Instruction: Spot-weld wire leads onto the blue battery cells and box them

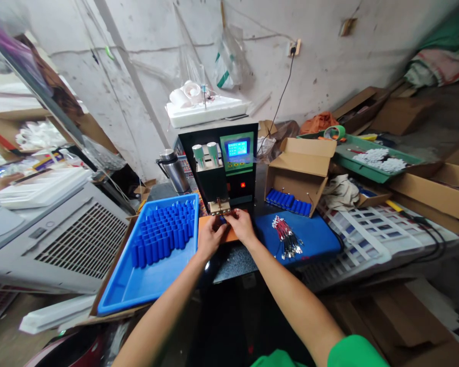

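Note:
Both my hands meet at the foot of a black spot welder [210,186] with a lit blue screen. Right under its electrodes [220,206], my left hand [209,237] has its thumb and fingers closed around a blue battery cell [222,220], of which only a sliver shows. My right hand [241,226] is pinched close against the same spot; its fingertips hide what they grip. Beneath the hands lies an orange pad [229,235]. Red and black wire leads with white connectors [285,237] are bunched on a blue mat [317,237] to the right.
On the left, a blue tray [149,290] carries many upright blue cells [164,229]. A cardboard box [306,158] with wired blue packs [288,201] stands right of the welder. A steel flask [175,172] is behind the tray. Farther right sits a green tray [390,176].

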Available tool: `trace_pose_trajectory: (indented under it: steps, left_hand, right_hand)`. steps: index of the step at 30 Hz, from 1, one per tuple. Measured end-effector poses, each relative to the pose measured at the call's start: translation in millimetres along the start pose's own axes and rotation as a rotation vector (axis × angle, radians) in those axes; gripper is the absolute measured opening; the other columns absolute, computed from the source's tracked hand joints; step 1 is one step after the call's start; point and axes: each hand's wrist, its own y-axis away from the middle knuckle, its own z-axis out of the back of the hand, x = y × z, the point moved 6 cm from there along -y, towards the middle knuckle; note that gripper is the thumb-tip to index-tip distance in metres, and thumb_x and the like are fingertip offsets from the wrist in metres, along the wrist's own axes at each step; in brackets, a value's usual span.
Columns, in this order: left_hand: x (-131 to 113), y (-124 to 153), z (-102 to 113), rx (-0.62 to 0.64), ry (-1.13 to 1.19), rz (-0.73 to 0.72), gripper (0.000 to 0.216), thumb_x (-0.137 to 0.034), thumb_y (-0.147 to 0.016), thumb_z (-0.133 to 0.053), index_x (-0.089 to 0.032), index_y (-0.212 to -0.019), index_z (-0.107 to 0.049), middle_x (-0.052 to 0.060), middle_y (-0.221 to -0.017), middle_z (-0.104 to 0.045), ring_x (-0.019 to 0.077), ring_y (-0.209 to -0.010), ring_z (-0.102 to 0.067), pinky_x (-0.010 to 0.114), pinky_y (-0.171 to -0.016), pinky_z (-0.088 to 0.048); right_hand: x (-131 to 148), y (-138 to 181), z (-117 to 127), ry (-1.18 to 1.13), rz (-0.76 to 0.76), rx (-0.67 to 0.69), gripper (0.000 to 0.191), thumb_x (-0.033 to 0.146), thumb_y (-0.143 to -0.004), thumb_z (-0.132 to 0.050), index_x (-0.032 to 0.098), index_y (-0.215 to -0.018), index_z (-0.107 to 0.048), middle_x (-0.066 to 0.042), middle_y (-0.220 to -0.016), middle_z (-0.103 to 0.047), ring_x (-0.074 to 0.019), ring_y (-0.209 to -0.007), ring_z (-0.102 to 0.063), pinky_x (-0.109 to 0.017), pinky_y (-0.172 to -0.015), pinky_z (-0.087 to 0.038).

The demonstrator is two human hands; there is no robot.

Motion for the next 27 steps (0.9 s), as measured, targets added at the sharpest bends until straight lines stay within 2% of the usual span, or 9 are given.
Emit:
trace_pose_trajectory:
  steps: [7, 15, 19, 24, 27]
  left_hand:
    - [1.3, 0.5, 0.3, -0.018, -0.026, 0.016, 0.034, -0.035, -0.081, -0.06, -0.015, -0.109, -0.061, 0.002, -0.085, -0.067, 0.0166, -0.078, -0.061, 0.029, -0.075, -0.05]
    - [2.3, -0.4, -0.7, -0.024, 0.024, 0.01, 0.035, -0.034, -0.079, -0.061, -0.015, -0.109, -0.061, 0.005, -0.095, -0.068, 0.0183, -0.086, -0.063, 0.032, -0.082, -0.05]
    - [2.1, 0.1, -0.6, -0.029, 0.01, 0.018, 0.034, -0.034, -0.079, -0.061, -0.015, -0.108, -0.061, 0.005, -0.09, -0.069, 0.0186, -0.081, -0.064, 0.032, -0.078, -0.052]
    - [-1.4, -0.2, -2.1, -0.009, 0.033, -0.024, 0.032, -0.031, -0.081, -0.06, -0.016, -0.109, -0.061, 0.007, -0.102, -0.069, 0.02, -0.093, -0.065, 0.035, -0.088, -0.05]
    - [0.0, -0.3, -2.3, -0.002, 0.019, -0.026, 0.031, -0.031, -0.081, -0.06, -0.016, -0.109, -0.061, 0.007, -0.103, -0.069, 0.0203, -0.095, -0.065, 0.035, -0.09, -0.05]
  right_hand:
    - [0.8, 0.5, 0.4, 0.031, 0.013, -0.003, 0.017, 0.037, -0.076, -0.063, 0.02, -0.074, -0.065, -0.003, -0.075, -0.069, -0.0198, -0.071, -0.062, -0.029, -0.068, -0.047]
    - [3.0, 1.6, 0.0, 0.004, 0.011, 0.009, 0.016, 0.036, -0.075, -0.062, 0.02, -0.072, -0.063, -0.003, -0.074, -0.069, -0.0198, -0.069, -0.062, -0.028, -0.065, -0.047]
    - [1.1, 1.3, 0.3, 0.002, 0.005, 0.013, 0.015, 0.036, -0.076, -0.063, 0.02, -0.074, -0.064, -0.003, -0.075, -0.069, -0.0203, -0.072, -0.062, -0.029, -0.068, -0.048]
    - [2.4, 4.6, 6.1, -0.026, 0.02, 0.066, 0.016, 0.037, -0.075, -0.064, 0.02, -0.078, -0.064, -0.003, -0.079, -0.069, -0.0202, -0.075, -0.064, -0.029, -0.07, -0.049]
    - [3.9, 7.3, 12.2, -0.024, 0.029, 0.085, 0.017, 0.037, -0.074, -0.063, 0.02, -0.077, -0.063, -0.003, -0.077, -0.068, -0.0198, -0.073, -0.063, -0.029, -0.069, -0.049]
